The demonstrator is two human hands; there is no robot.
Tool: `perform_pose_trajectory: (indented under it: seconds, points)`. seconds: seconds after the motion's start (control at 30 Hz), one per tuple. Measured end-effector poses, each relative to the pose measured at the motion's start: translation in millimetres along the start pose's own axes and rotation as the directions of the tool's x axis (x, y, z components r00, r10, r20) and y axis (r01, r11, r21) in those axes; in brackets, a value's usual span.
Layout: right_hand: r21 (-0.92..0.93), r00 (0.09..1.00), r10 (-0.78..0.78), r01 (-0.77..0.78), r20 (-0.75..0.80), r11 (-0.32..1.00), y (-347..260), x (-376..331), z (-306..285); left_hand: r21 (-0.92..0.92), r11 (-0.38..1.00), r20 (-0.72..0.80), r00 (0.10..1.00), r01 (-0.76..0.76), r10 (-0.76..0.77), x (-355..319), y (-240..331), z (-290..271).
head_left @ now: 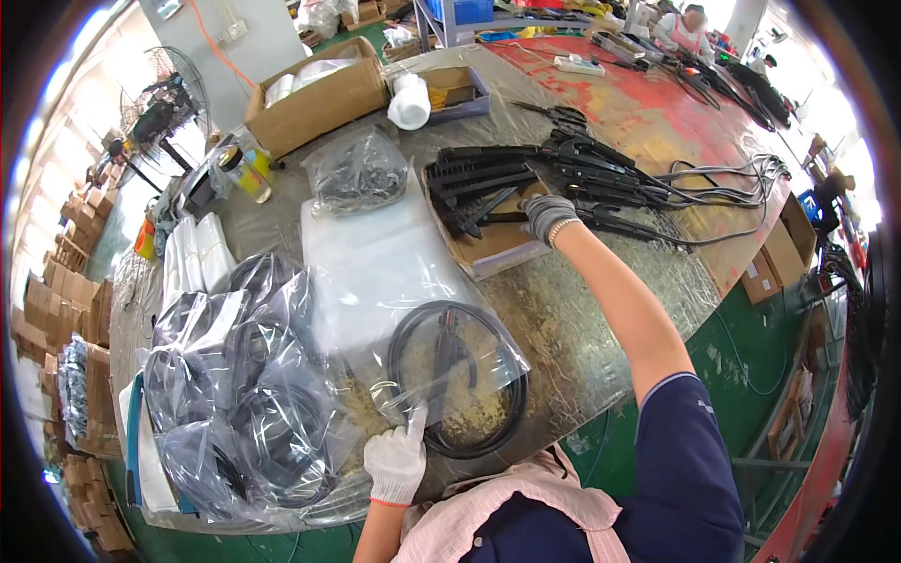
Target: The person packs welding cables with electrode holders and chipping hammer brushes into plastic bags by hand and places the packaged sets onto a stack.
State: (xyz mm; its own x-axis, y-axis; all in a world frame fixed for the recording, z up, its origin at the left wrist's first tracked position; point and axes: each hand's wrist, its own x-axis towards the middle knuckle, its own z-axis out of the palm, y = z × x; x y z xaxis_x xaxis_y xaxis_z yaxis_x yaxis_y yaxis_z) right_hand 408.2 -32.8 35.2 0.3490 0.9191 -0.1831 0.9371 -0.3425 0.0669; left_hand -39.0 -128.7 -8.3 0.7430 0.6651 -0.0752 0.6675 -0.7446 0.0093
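Left of the clear bag stack [375, 272], on the surface [591, 300]: slick heap of bagged black coils [239, 394], piled loose, so one knock could slide it into the stack. At the stack's near end, left hand [394, 466], white glove, index finger stretched onto clear film; from where I stand I can't tell if that grip pinches the film or just presses. Main item, a black cable coil [516, 413] with a clamp-like black holder [448, 352], is just ahead of that hand, off the stack's near right corner, looks only part covered by its clear bag [488, 347]. If the finger lifts, coil stiffness could spring the loops wider, or film could snag on the holder and tear. Right of the stack, carton tray [488, 263] of black parts; right hand [551, 219], grey glove, over its right side, fingertips hidden, so grasping or released, can't tell. Parts there lie crossed; tugging one could likely drag others out. Farther right of the stack, black handles [601, 178] with grey cords [723, 188] overlapping: tangle risk if pulled. Scissors [560, 114] beyond them, could catch a sleeve or cord.
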Motion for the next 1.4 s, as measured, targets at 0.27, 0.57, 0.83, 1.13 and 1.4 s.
perform_pose_trajectory:
  seconds: [0.27, 0.57, 0.83, 1.13, 1.4]
  points:
    - [0.33, 0.898, -0.414, 0.349, 0.149, 0.877, 11, -9, -51, 0.052, 0.982, -0.578, 0.796, -0.183, 0.18, 10, 7, -17]
    - [0.94, 0.899, -0.432, 0.209, -0.076, 0.269, 62, -82, -13, -0.052, 0.975, -0.598, 0.789, -0.216, 0.142, 58, 27, -37]
    - [0.791, 0.963, -0.258, -0.218, 0.079, -0.571, 40, -123, 26, -0.077, 0.965, -0.561, 0.811, -0.249, 0.165, 56, 29, -19]
    - [0.541, 0.996, -0.047, -0.079, 0.073, -0.837, -14, -73, 50, -0.105, 0.965, -0.526, 0.837, -0.239, 0.15, 53, 32, -15]
    - [0.991, 0.933, -0.344, 0.074, -0.108, -0.11, -59, -171, -8, -0.106, 0.968, -0.58, 0.805, -0.226, 0.125, 55, 26, -15]
